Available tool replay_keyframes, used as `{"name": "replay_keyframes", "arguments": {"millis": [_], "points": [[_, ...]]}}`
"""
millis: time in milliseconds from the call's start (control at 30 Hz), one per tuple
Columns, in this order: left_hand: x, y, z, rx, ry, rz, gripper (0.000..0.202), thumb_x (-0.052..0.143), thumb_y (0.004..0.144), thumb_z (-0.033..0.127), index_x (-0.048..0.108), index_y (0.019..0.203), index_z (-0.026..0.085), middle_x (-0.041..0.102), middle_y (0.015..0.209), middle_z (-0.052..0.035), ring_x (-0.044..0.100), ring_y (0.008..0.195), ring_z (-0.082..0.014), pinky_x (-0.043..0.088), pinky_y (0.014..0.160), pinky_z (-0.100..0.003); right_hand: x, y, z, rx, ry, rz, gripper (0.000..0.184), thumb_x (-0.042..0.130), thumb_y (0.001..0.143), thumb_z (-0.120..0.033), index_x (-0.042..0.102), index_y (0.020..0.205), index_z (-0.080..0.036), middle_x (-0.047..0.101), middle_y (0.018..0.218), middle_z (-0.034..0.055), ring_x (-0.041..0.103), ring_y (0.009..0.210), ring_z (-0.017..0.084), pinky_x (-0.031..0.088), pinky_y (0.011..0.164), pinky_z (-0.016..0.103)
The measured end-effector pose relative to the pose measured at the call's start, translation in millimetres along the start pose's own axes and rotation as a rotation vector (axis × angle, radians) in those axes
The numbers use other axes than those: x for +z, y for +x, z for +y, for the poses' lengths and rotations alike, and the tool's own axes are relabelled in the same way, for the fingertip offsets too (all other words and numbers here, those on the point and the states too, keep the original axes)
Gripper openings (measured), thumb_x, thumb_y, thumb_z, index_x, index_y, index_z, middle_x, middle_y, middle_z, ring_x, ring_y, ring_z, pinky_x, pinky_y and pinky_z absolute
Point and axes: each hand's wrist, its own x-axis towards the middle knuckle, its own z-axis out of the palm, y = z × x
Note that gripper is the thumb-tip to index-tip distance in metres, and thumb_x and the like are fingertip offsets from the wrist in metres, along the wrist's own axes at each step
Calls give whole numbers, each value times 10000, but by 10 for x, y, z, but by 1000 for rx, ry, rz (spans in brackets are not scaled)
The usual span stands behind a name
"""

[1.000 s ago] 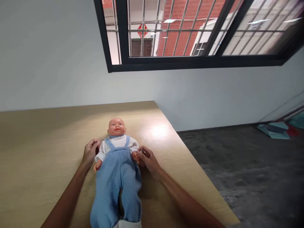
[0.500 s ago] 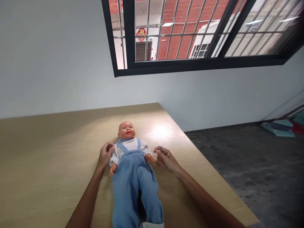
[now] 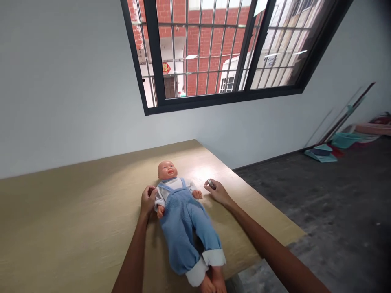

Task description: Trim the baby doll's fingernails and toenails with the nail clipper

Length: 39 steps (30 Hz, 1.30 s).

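Note:
A baby doll in blue fleece overalls and a white shirt lies on its back on the wooden table, head toward the wall. My left hand is closed at the doll's sleeve near the shoulder, its fingertips touching the white cloth. On the other side, my right hand pinches a small silver metal object shaped like a nail clipper. That hand is beside the doll's small hand with a gap between them. The doll's bare feet stick out of white cuffs near the front edge.
The table's right edge drops to a dark floor. Behind it stands a pale wall with a black-framed barred window. A dustpan and a teal basin are on the floor at the far right.
My view has shifted, so the doll's feet and more floor now show. My right hand has turned and moved slightly away from the doll's hand, and the silver object is now plainer to see.

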Motion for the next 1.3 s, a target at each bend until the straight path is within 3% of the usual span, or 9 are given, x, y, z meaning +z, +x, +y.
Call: {"name": "replay_keyframes", "arguments": {"millis": [133, 267, 433, 800, 933, 1067, 1300], "points": [[-7, 42, -35, -67, -150, -6, 209, 702, 814, 268, 555, 728, 146, 487, 665, 42, 430, 590, -99, 374, 574, -229, -80, 19, 23, -81, -120, -2, 323, 609, 754, -477, 612, 879, -179, 447, 601, -41, 408, 563, 130, 313, 575, 264], [-95, 93, -18, -197, -398, -10, 212, 646, 823, 275, 513, 703, 160, 474, 642, 42, 445, 568, -93, 406, 555, -220, -248, 60, 127, -74, -215, 96, 386, 562, 787, -526, 563, 960, -182, 440, 623, -41, 419, 582, 148, 337, 604, 279], [-274, 189, 7, -371, -647, 63, 161, 591, 812, 196, 526, 670, 157, 512, 639, 17, 524, 584, -87, 482, 577, -197, -356, 86, 233, -44, -312, 172, 412, 432, 906, -598, 531, 886, -199, 497, 643, -16, 474, 590, 166, 355, 608, 286], [-440, 149, 111, -421, -883, 69, 168, 549, 911, 110, 599, 751, 127, 574, 733, -19, 576, 630, -91, 515, 554, -172, -172, 69, 205, -234, -350, -4, 449, 457, 928, -586, 442, 687, -207, 576, 679, 19, 496, 624, 170, 360, 624, 288], [-529, 120, 188, -389, -891, 129, 242, 509, 925, 165, 591, 699, 145, 554, 693, -20, 569, 632, -96, 500, 558, -173, -162, 76, 173, -292, -338, -5, 436, 455, 939, -584, 491, 724, -206, 580, 708, 34, 504, 666, 186, 370, 670, 303], [-572, 76, 254, -358, -808, 176, 275, 499, 918, 262, 617, 697, 149, 593, 729, -49, 601, 700, -136, 529, 626, -248, -164, 54, 96, -336, -321, -26, 461, 496, 923, -591, 471, 671, -205, 552, 682, 40, 478, 665, 187, 336, 668, 308], [-384, 25, 213, -258, -335, 256, 277, 582, 966, 396, 627, 1006, 127, 646, 938, -47, 636, 833, -162, 562, 754, -341, -106, 19, 79, -333, -273, -1, 498, 482, 928, -600, 415, 644, -197, 509, 651, 19, 428, 636, 155, 295, 643, 286]]}}
